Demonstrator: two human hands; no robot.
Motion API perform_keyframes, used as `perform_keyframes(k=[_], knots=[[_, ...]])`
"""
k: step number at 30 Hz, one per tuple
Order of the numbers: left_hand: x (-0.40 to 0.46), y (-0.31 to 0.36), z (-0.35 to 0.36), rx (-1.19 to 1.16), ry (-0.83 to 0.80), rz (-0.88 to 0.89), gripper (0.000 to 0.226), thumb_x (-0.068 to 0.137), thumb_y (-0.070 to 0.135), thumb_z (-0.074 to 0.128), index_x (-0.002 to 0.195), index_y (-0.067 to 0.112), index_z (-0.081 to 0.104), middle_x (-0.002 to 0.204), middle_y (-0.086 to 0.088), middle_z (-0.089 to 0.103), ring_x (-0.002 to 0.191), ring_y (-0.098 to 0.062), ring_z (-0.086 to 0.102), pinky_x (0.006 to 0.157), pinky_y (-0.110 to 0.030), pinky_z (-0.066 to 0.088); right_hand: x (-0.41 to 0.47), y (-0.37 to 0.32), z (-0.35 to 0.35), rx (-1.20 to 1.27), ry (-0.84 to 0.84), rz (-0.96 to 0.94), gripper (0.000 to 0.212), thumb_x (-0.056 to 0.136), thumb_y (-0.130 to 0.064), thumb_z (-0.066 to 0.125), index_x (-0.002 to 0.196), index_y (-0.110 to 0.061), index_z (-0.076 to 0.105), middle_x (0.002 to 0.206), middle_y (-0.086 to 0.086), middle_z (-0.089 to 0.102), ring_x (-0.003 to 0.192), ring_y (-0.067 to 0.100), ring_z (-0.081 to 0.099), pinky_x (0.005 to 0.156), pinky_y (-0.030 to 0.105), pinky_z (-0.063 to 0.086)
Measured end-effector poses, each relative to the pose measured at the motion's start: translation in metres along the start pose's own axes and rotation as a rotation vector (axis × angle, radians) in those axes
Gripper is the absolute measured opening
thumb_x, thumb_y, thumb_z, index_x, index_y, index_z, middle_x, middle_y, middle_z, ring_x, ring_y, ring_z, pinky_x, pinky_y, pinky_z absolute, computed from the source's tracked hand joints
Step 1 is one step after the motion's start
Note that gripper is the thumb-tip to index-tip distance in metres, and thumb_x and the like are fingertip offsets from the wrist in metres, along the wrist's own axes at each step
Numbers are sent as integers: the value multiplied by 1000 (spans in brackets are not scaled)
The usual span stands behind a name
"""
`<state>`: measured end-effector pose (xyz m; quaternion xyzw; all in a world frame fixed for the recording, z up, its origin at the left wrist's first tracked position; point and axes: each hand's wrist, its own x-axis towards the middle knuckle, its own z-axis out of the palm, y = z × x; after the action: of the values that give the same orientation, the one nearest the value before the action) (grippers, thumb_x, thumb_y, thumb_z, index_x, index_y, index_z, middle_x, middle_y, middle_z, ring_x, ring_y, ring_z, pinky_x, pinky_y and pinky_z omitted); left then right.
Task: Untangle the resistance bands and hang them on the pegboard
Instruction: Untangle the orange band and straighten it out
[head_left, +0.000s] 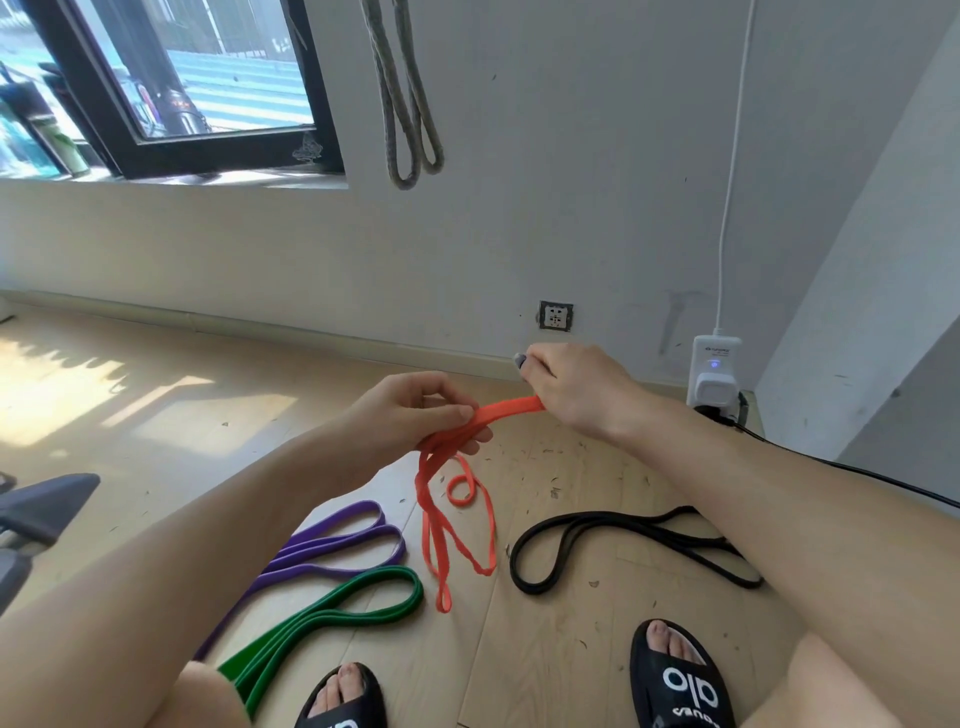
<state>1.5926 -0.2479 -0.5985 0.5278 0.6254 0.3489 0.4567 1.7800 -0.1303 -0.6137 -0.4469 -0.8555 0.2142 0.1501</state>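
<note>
An orange resistance band (447, 519) hangs in tangled loops from both hands above the wooden floor. My left hand (415, 410) pinches it at the middle of the view. My right hand (571, 389) grips its upper end, with a short stretch pulled taut between the two hands. On the floor lie a purple band (332, 551), a green band (332, 618) in front of it, and a black band (623, 540) to the right. A grey band (410, 114) hangs in two loops on the white wall above. No pegboard is in view.
A wall socket (556, 316) sits low on the wall. A white plug adapter (714, 376) with a white cable running up and a black cable (857, 473) across the floor is at right. A dark chair base (41, 509) is at left. My feet in black slides (680, 680) stand below.
</note>
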Motion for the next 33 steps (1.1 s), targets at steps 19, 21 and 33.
perform_keyframes(k=[19,21,33], knots=[[0,-15,5,207,-94,109,17,96,12,67,105,6,53,98,-6,78,92,-23,74,90,-40,59,-2,-7,-10,373,115,-6,54,99,-41,61,56,-19,39,43,-13,30,43,8,28,48,26,24],[0,-15,7,225,-80,121,16,98,15,65,106,7,54,93,-3,77,89,-23,73,90,-41,58,-2,-7,-8,350,145,-14,55,99,-40,62,55,-19,38,40,-11,29,42,9,30,46,24,23],[4,-13,6,125,13,45,8,101,21,60,105,15,64,93,-1,70,89,-13,65,93,-36,51,-6,-11,-11,186,173,-62,53,101,-38,58,54,-18,42,48,-6,36,50,16,35,53,33,28]])
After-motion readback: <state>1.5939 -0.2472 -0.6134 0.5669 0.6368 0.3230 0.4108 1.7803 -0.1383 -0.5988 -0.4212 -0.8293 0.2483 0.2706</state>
